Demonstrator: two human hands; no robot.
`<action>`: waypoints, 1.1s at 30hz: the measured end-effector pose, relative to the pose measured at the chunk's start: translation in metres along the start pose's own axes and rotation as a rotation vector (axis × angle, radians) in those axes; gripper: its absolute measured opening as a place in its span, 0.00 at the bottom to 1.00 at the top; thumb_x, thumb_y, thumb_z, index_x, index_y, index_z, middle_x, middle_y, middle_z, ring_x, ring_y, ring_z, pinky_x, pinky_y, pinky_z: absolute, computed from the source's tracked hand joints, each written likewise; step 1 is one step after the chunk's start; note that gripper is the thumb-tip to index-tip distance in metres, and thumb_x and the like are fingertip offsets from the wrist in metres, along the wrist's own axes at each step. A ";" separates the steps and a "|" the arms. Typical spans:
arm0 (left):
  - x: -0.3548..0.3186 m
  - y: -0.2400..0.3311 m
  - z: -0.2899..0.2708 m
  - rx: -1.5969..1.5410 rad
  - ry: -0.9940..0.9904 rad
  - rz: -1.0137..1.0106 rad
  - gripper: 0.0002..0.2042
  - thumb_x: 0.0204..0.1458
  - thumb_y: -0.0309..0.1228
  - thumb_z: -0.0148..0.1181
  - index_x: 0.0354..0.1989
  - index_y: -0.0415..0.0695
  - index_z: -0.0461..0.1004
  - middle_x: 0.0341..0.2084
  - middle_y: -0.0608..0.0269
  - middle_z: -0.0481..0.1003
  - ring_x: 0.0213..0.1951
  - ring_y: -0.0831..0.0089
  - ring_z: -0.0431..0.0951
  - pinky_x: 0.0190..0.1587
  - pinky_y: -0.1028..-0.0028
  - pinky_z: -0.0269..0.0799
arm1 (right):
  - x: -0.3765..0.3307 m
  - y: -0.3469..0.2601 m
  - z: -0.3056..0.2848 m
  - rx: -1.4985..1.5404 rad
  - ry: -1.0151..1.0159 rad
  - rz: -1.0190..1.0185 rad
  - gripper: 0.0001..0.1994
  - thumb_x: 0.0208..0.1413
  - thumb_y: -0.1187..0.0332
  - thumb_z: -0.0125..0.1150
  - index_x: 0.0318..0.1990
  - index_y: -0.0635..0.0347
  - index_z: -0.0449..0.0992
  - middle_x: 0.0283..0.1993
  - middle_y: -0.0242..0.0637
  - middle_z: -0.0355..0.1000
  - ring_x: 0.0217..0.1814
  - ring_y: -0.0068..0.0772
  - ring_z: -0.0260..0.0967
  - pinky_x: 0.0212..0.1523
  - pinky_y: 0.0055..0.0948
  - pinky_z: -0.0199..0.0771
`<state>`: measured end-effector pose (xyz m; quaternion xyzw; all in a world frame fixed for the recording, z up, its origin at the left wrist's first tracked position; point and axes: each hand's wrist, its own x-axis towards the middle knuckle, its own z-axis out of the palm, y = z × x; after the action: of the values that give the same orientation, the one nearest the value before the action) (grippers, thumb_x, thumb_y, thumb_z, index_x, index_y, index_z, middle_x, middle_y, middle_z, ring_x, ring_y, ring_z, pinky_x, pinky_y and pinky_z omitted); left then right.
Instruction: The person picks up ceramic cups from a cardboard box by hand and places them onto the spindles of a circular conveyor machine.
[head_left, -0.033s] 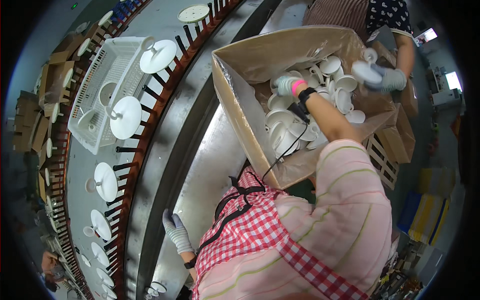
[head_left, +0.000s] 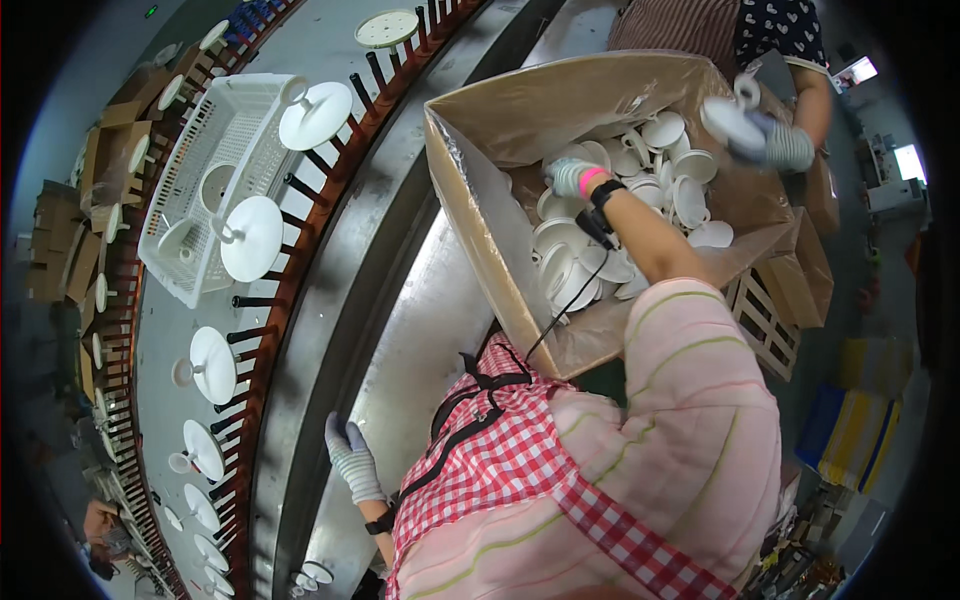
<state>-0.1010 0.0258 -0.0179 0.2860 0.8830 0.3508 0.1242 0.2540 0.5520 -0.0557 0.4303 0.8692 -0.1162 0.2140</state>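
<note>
- Co-worker's grey-and-white gloved hand (head_left: 785,150) shifted up slightly with a white disc-and-ring piece (head_left: 730,125), motion-blurred; wearer's pale-gloved right hand (head_left: 568,175) barely budged, so same reach.
- White round plastic-looking pieces (head_left: 560,236) pile inside the brown plastic-lined cardboard box (head_left: 580,112).
- Right grip's hidden, can't tell.
- Pale-gloved left hand (head_left: 352,460): loosely open, seemingly empty.

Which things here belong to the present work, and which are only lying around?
Seemingly in use:
white pieces
cardboard box holding them
right hand, among the pieces
pegged rail, bearing similar pieces

Seemingly just lying around:
blue-and-yellow bundle
brown cartons, far left
</note>
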 end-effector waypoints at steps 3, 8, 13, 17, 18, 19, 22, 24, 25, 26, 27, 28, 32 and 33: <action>0.003 0.071 -0.006 0.104 -0.103 0.090 0.16 0.54 0.24 0.50 0.52 0.36 0.66 0.43 0.49 0.72 0.44 0.64 0.73 0.49 0.69 0.68 | 0.021 0.013 0.065 -0.116 0.035 0.065 0.13 0.49 0.66 0.53 0.42 0.54 0.77 0.46 0.42 0.74 0.49 0.44 0.71 0.47 0.40 0.71; -0.008 0.149 -0.030 0.042 -0.272 0.152 0.13 0.54 0.26 0.50 0.47 0.36 0.70 0.41 0.51 0.74 0.43 0.62 0.74 0.48 0.70 0.67 | -0.034 0.011 -0.008 -0.179 0.025 0.025 0.10 0.48 0.68 0.53 0.36 0.55 0.79 0.42 0.43 0.75 0.45 0.45 0.73 0.45 0.40 0.72; 0.014 0.235 -0.009 -0.020 -0.510 0.206 0.12 0.54 0.27 0.49 0.45 0.36 0.71 0.36 0.51 0.76 0.40 0.63 0.76 0.45 0.71 0.69 | -0.094 0.031 -0.147 0.036 0.037 -0.127 0.15 0.43 0.64 0.55 0.38 0.62 0.77 0.38 0.49 0.74 0.41 0.50 0.72 0.42 0.39 0.71; 0.028 0.316 0.022 -0.149 -0.735 0.358 0.18 0.50 0.30 0.54 0.49 0.37 0.69 0.38 0.53 0.75 0.36 0.68 0.77 0.40 0.73 0.71 | -0.193 0.023 -0.233 0.433 0.211 -0.189 0.15 0.45 0.65 0.55 0.41 0.61 0.75 0.34 0.50 0.74 0.37 0.46 0.73 0.41 0.38 0.70; 0.027 0.343 0.028 -0.203 -0.785 0.376 0.21 0.48 0.31 0.56 0.51 0.37 0.67 0.39 0.53 0.75 0.35 0.70 0.77 0.39 0.74 0.71 | -0.213 0.011 -0.243 0.526 0.309 -0.266 0.15 0.46 0.66 0.54 0.41 0.61 0.75 0.33 0.49 0.74 0.37 0.46 0.73 0.40 0.37 0.71; 0.027 0.368 0.032 -0.279 -0.824 0.418 0.27 0.45 0.31 0.58 0.56 0.38 0.62 0.40 0.53 0.75 0.34 0.74 0.76 0.37 0.76 0.71 | -0.228 -0.004 -0.248 0.618 0.407 -0.352 0.14 0.47 0.67 0.54 0.42 0.61 0.74 0.33 0.48 0.74 0.37 0.46 0.73 0.39 0.37 0.71; 0.023 0.413 0.057 -0.478 -0.926 0.356 0.25 0.46 0.27 0.57 0.56 0.39 0.62 0.36 0.57 0.76 0.30 0.79 0.76 0.34 0.76 0.72 | -0.244 -0.051 -0.240 0.697 0.620 -0.547 0.14 0.45 0.71 0.55 0.43 0.59 0.74 0.33 0.46 0.74 0.35 0.47 0.72 0.37 0.36 0.72; 0.030 0.393 0.080 -0.556 -0.828 0.437 0.21 0.47 0.27 0.58 0.52 0.39 0.67 0.31 0.58 0.77 0.31 0.77 0.77 0.36 0.75 0.73 | -0.241 -0.066 -0.226 0.433 0.744 -0.708 0.20 0.41 0.71 0.59 0.47 0.57 0.72 0.36 0.45 0.73 0.36 0.47 0.71 0.38 0.38 0.71; 0.036 0.389 0.083 -0.531 -0.761 0.530 0.19 0.47 0.26 0.58 0.50 0.40 0.69 0.29 0.59 0.78 0.32 0.74 0.78 0.37 0.73 0.73 | -0.242 -0.066 -0.227 0.478 0.573 -0.778 0.22 0.44 0.67 0.60 0.50 0.59 0.69 0.41 0.48 0.72 0.42 0.47 0.71 0.43 0.37 0.70; 0.039 0.383 0.078 -0.399 -0.580 0.711 0.18 0.45 0.24 0.57 0.48 0.41 0.71 0.38 0.50 0.75 0.41 0.56 0.77 0.43 0.69 0.71 | -0.243 -0.068 -0.225 0.542 0.496 -0.782 0.22 0.47 0.64 0.60 0.51 0.60 0.68 0.42 0.48 0.72 0.45 0.45 0.70 0.45 0.36 0.69; 0.043 0.376 0.074 -0.394 -0.554 0.708 0.18 0.45 0.24 0.57 0.48 0.41 0.71 0.38 0.50 0.75 0.41 0.56 0.77 0.43 0.69 0.71 | -0.242 -0.072 -0.225 0.604 0.416 -0.788 0.22 0.50 0.62 0.59 0.51 0.61 0.67 0.43 0.48 0.71 0.48 0.44 0.70 0.47 0.34 0.69; 0.046 0.372 0.072 -0.365 -0.449 0.775 0.18 0.44 0.25 0.58 0.47 0.42 0.71 0.40 0.49 0.74 0.42 0.55 0.76 0.43 0.67 0.71 | -0.237 -0.076 -0.228 0.599 0.413 -0.804 0.22 0.50 0.62 0.59 0.51 0.61 0.67 0.43 0.48 0.71 0.48 0.44 0.70 0.47 0.34 0.69; 0.049 0.379 0.046 -0.009 -0.226 0.905 0.23 0.40 0.27 0.60 0.50 0.43 0.67 0.45 0.47 0.71 0.43 0.51 0.74 0.43 0.63 0.71 | -0.192 -0.128 -0.217 1.076 0.090 -0.749 0.22 0.56 0.58 0.54 0.54 0.61 0.66 0.46 0.44 0.71 0.49 0.35 0.69 0.49 0.29 0.68; 0.051 0.380 0.043 0.139 -0.173 0.936 0.25 0.40 0.27 0.61 0.51 0.43 0.66 0.46 0.47 0.70 0.43 0.50 0.74 0.43 0.62 0.71 | -0.179 -0.143 -0.209 1.236 0.148 -0.841 0.21 0.57 0.58 0.52 0.54 0.61 0.66 0.45 0.42 0.72 0.47 0.32 0.69 0.48 0.27 0.68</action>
<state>0.0348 0.3033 0.2126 0.6886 0.6671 0.2841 0.0066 0.1792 0.4215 0.2154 0.1105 0.7488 -0.6259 -0.1881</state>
